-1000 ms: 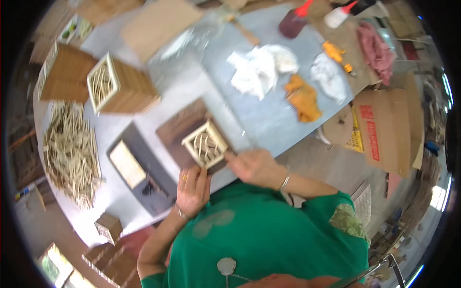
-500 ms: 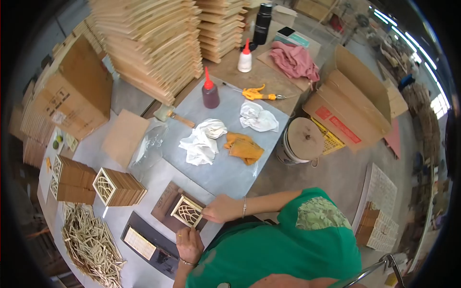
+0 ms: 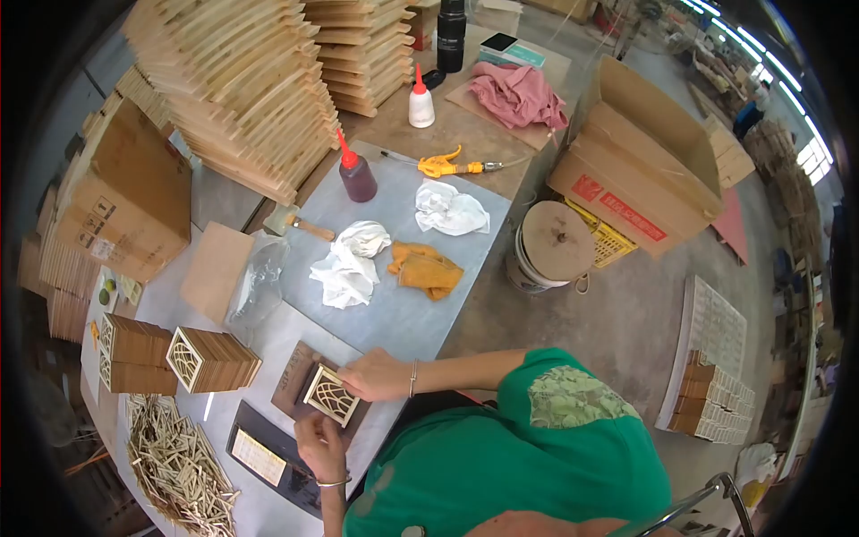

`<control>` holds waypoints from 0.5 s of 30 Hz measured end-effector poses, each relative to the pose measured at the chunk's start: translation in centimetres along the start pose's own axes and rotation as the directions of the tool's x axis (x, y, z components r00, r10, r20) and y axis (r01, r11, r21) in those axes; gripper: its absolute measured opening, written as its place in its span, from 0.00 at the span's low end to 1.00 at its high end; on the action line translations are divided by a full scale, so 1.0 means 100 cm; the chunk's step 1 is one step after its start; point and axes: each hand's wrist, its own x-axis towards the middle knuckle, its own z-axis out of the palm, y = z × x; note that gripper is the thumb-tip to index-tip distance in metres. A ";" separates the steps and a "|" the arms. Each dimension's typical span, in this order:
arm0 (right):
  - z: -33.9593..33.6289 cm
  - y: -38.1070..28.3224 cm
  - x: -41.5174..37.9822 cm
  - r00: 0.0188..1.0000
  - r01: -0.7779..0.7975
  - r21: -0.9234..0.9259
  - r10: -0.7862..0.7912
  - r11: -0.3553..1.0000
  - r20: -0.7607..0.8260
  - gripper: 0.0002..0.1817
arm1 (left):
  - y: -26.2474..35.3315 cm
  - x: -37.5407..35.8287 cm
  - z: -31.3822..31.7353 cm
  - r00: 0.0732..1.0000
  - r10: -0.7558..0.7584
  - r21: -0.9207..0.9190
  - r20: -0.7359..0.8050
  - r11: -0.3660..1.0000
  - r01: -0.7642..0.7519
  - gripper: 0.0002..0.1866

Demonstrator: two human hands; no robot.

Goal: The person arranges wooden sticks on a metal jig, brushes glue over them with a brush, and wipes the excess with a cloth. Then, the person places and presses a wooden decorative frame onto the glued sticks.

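A small pale wooden frame with a curved lattice (image 3: 331, 396) sits against a brown wooden board (image 3: 293, 380) on the grey table. My right hand (image 3: 376, 374) is closed at the frame's upper right edge, fingers gripping its side. Just below the frame's lower left corner is my left hand (image 3: 320, 445), its fingers curled together; whatever may be between them is too small to make out. Beside that hand, a dark tray (image 3: 295, 484) holds a pale, patterned rectangular piece (image 3: 258, 457).
Many small wooden sticks (image 3: 179, 465) are heaped at left, near stacked lattice frames (image 3: 215, 360). White cloths (image 3: 347, 268), an orange cloth (image 3: 426, 268), a red-capped bottle (image 3: 359, 177) and a yellow air gun (image 3: 443, 165) lie farther back. A cardboard box (image 3: 617, 192) stands right.
The whole view has shifted slightly. My left hand has moved up and left along the frame's lower edge to its lower left corner. My right hand stays at the frame.
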 end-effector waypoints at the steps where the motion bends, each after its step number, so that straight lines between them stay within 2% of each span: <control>1: -0.001 0.000 0.001 1.000 0.000 0.003 0.000 1.000 0.004 0.10 | -0.010 -0.002 0.001 0.998 -0.049 -0.026 -0.031 0.998 0.048 0.08; 2: -0.002 0.000 0.003 0.999 -0.006 0.003 0.006 1.000 0.038 0.10 | -0.022 -0.004 0.004 0.998 -0.052 -0.026 -0.029 0.998 0.051 0.08; 4: -0.001 0.001 0.005 0.997 -0.020 0.005 0.019 1.000 0.069 0.10 | -0.038 -0.007 0.008 0.923 -0.380 -0.325 0.057 0.867 0.377 0.10; 6: 0.003 0.002 0.007 0.993 -0.037 -0.013 0.039 0.999 0.116 0.10 | -0.040 -0.006 0.007 0.912 -0.401 -0.324 0.084 0.855 0.406 0.11; 15: 0.008 0.000 0.012 0.995 -0.042 0.006 0.042 0.999 0.086 0.11 | -0.043 0.002 0.009 0.875 -0.450 -0.357 0.178 0.799 0.484 0.09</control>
